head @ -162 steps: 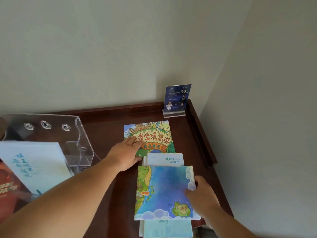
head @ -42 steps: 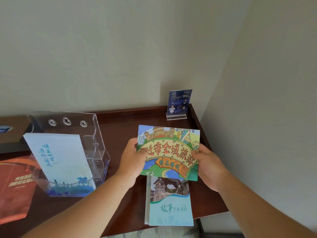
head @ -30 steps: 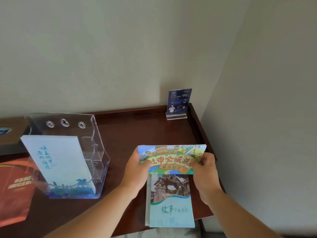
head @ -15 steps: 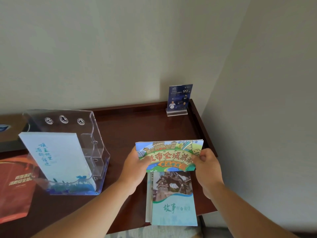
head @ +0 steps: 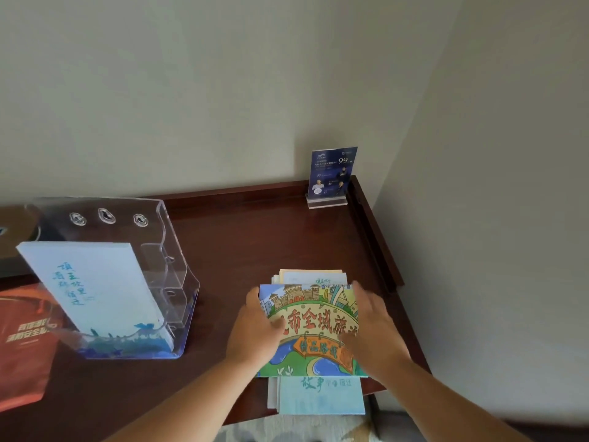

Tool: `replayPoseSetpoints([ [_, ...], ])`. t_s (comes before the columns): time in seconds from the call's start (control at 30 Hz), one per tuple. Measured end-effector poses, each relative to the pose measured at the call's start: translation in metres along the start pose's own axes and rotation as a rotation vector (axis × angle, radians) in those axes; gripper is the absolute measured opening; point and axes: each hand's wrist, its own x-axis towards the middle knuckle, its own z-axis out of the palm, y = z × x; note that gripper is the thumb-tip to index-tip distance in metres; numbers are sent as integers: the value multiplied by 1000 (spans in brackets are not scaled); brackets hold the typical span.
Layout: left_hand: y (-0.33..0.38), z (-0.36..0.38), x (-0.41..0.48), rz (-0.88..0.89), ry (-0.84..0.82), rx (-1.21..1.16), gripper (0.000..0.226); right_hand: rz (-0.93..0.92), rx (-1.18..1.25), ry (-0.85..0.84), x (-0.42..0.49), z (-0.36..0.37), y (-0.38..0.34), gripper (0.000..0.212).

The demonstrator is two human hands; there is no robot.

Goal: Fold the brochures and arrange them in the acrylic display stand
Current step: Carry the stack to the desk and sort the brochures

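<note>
Both hands are down flat on the colourful cartoon-map brochure (head: pixel 314 327), which lies on top of a stack of pale blue-green brochures (head: pixel 320 395) at the near right of the dark reddish-brown wooden table (head: pixel 255 237). The left hand (head: pixel 255 330) covers the brochure's left edge, fingers spread and pressed onto the paper, thumb over the printed face; it grips nothing. The right hand (head: pixel 374 330) lies palm down on the right edge, fingers extended and loosely open, pressing rather than holding. More pale sheets of the stack poke out just beyond the far edge of the brochure, and the near end of the stack overhangs the table's front edge. Over on the left stands the clear acrylic display stand (head: pixel 165 250), well apart from the hands, with a pale blue brochure (head: pixel 92 288) upright in its front pocket. A red-orange leaflet (head: pixel 22 342) lies at far left, and a small dark blue sign in a clear base (head: pixel 331 173) stands in the far right corner
</note>
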Motion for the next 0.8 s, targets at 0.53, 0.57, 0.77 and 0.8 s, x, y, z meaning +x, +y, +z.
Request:
replayPoseSetpoints([
  [0.53,-17,42,15,673,-30,828,78,-173,-455,-198,12,5,6,104],
  [0.57,-22,33,17,637,-19,868,79,-167,-432,-199,12,5,6,106],
  [0.77,-2,47,14,663,-38,887,78,-182,-240,-170,11,5,5,104],
  [0.8,2,55,11,709,-49,870,75,-198,-229,-165,11,5,6,101],
])
